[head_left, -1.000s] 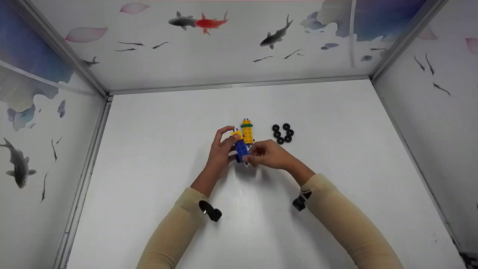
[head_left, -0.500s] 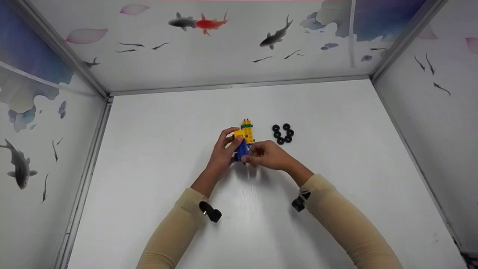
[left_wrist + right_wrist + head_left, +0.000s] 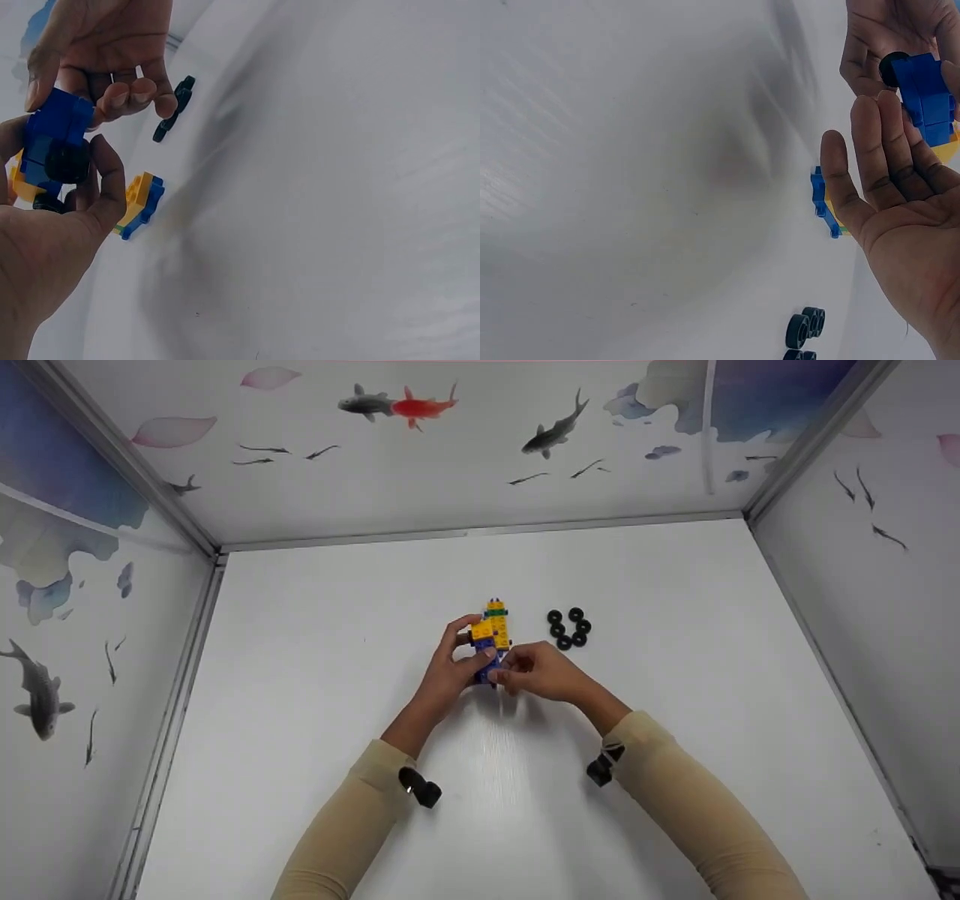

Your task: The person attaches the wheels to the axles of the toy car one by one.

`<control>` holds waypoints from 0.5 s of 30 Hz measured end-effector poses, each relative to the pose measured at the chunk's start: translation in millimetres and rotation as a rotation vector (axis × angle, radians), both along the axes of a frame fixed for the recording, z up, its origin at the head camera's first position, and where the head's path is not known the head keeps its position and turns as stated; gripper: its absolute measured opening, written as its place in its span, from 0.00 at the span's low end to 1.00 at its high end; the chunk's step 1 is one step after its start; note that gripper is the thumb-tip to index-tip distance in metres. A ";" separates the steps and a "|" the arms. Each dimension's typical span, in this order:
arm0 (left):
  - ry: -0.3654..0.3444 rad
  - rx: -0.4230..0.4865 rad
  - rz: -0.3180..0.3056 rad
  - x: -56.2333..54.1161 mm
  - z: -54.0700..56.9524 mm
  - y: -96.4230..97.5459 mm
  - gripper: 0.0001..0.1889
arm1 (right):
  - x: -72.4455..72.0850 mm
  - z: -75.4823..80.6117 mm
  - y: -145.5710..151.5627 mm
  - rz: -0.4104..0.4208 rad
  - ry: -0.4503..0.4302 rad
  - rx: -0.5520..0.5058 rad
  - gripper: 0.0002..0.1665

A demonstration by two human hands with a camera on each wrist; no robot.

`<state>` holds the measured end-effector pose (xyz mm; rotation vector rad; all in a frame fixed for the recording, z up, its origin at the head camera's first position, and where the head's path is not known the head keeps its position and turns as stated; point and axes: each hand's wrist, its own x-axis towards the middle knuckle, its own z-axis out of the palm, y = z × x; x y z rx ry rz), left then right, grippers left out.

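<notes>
Above the table, my left hand (image 3: pixel 442 679) grips a blue and yellow toy brick vehicle (image 3: pixel 482 630), its thumb across the blue part. Black wheels (image 3: pixel 67 163) sit along one side of that vehicle in the left wrist view. My right hand (image 3: pixel 551 669) pinches the near blue end (image 3: pixel 928 97) between thumb and index finger; the other fingers extend loosely. What lies between those right fingertips is partly hidden. Just behind the held vehicle, a second toy brick vehicle (image 3: pixel 497 622), yellow with a green piece and a blue underside, stands on the table.
To the right of the second vehicle, several loose black wheels (image 3: pixel 556 629) lie in a U shape on the white table (image 3: pixel 337 660). Printed panels with fish (image 3: pixel 555 431) wall the table at the back and both sides.
My left hand has shifted its hold, its thumb sliding from the yellow part down to the blue part. The vehicle has turned slightly and moved a little right. My right hand stays at its near end.
</notes>
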<state>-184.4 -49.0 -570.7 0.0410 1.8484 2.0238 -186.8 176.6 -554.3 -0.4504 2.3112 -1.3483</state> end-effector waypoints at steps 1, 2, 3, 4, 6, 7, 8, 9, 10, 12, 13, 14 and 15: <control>0.009 -0.004 0.001 0.2 -0.7 -0.2 0.34 | -0.1 -0.8 0.1 0.002 0.001 -0.002 0.19; 0.019 -0.007 0.001 0.4 -1.5 -0.3 0.33 | -0.2 -1.6 0.3 0.003 0.002 -0.003 0.19; 0.025 -0.013 -0.002 0.6 -2.0 -0.6 0.32 | -0.3 -2.2 0.3 0.005 0.002 -0.006 0.19; 0.031 -0.019 -0.004 0.7 -2.6 -0.7 0.31 | -0.3 -2.5 0.3 0.006 0.003 -0.011 0.19; 0.035 -0.023 -0.010 0.9 -3.3 -1.2 0.31 | -0.2 -2.6 0.0 0.006 0.006 -0.012 0.19; 0.035 -0.023 -0.012 1.0 -3.4 -1.4 0.31 | -0.2 -3.0 0.0 0.006 0.008 -0.009 0.19; 0.036 -0.022 -0.015 1.1 -3.5 -1.6 0.32 | -0.1 -3.0 -0.1 0.004 0.008 -0.005 0.18; 0.037 -0.021 -0.015 1.2 -3.5 -1.7 0.32 | -0.1 -2.9 -0.3 0.005 0.009 -0.002 0.19; 0.041 -0.021 -0.014 1.1 -3.5 -1.7 0.32 | -0.1 -2.6 -0.7 0.005 0.012 0.002 0.19; 0.048 -0.020 -0.009 1.3 -3.1 -1.9 0.31 | -0.2 -2.4 -0.9 0.003 0.014 0.005 0.19; 0.049 -0.019 -0.007 1.4 -2.8 -1.9 0.31 | -0.3 -2.3 -0.9 0.002 0.014 0.005 0.19; 0.049 -0.015 -0.006 1.3 -2.7 -1.8 0.31 | -0.2 -2.2 -0.7 0.001 0.015 0.006 0.19; 0.050 -0.013 -0.004 1.0 -2.7 -1.9 0.30 | -0.3 -2.3 -0.6 0.001 0.018 0.006 0.19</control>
